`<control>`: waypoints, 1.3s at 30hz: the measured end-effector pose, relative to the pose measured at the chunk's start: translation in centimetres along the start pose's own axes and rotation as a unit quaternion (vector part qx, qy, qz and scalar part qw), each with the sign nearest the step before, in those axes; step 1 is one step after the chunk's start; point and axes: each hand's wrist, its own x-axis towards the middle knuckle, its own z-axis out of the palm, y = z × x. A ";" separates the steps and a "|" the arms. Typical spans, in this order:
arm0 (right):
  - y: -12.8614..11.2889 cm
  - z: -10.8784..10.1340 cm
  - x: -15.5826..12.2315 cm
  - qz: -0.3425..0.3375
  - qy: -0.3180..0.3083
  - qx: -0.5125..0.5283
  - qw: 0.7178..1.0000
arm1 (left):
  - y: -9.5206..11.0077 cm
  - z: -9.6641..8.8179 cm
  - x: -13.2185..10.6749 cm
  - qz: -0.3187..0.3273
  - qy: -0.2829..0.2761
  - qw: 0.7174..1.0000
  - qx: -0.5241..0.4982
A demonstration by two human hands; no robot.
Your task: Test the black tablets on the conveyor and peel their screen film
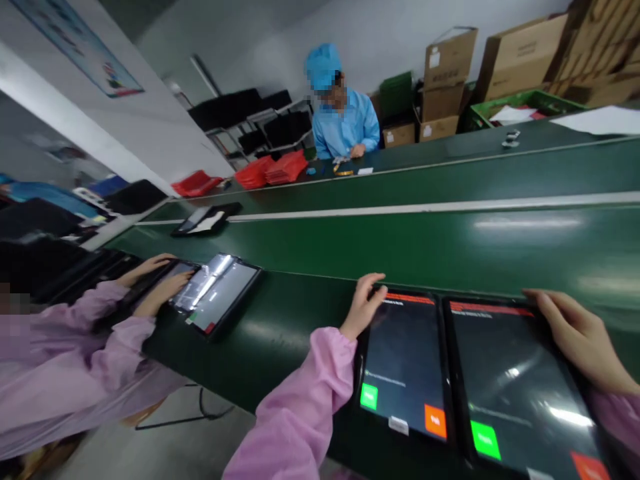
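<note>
Two dark tablets lie side by side on a green conveyor belt [400,243], each showing a red band at the top and a green button at lower left. My left hand [365,307] curls over the top left corner of the left tablet [403,363]. My right hand [575,330] grips the upper right edge of the right tablet [520,393]. Pink sleeves cover both my forearms. The right tablet's lower right corner runs out of view.
At left, a co-worker's pink-sleeved hands [160,280] rest beside another tablet [217,293]. Farther along the belt lie a black tablet case [205,220] and red bags [275,167]. A person in blue [345,127] sits beyond the belt, with cardboard boxes [445,83] and a green crate [525,110] behind.
</note>
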 end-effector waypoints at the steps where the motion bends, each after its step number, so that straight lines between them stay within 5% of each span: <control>1: 0.0 -0.6 -0.6 0.018 0.007 0.001 1.000 | 0.0 -0.4 -1.2 -0.022 0.013 1.000 -0.018; 7: -0.1 -4.8 -7.5 0.041 0.001 -0.004 0.999 | 0.1 -4.2 -11.9 -0.161 0.002 0.982 -0.099; 12: -2.2 -6.1 -11.4 -0.088 -0.047 -0.047 0.994 | -0.1 -4.9 -17.0 -0.211 0.017 0.968 -0.133; 18: -4.2 -4.6 -13.7 -0.270 -0.089 -0.083 0.955 | -0.4 -4.0 -17.6 -0.211 0.028 0.964 -0.157; 22: -4.9 -3.1 -15.7 -0.362 -0.158 -0.184 0.900 | -0.3 -3.9 -17.5 -0.211 0.034 0.964 -0.160; 34: -6.0 -4.2 -14.0 -0.377 -0.144 -0.112 0.908 | -0.3 -3.7 -18.2 -0.211 0.019 0.969 -0.126; 37: -5.6 -4.5 -12.5 -0.374 -0.146 -0.120 0.908 | -0.5 -4.5 -17.4 -0.169 0.004 0.983 -0.066; 39: -5.2 -3.9 -10.7 -0.356 -0.138 -0.140 0.914 | -0.3 -5.0 -14.8 -0.095 -0.006 0.995 0.007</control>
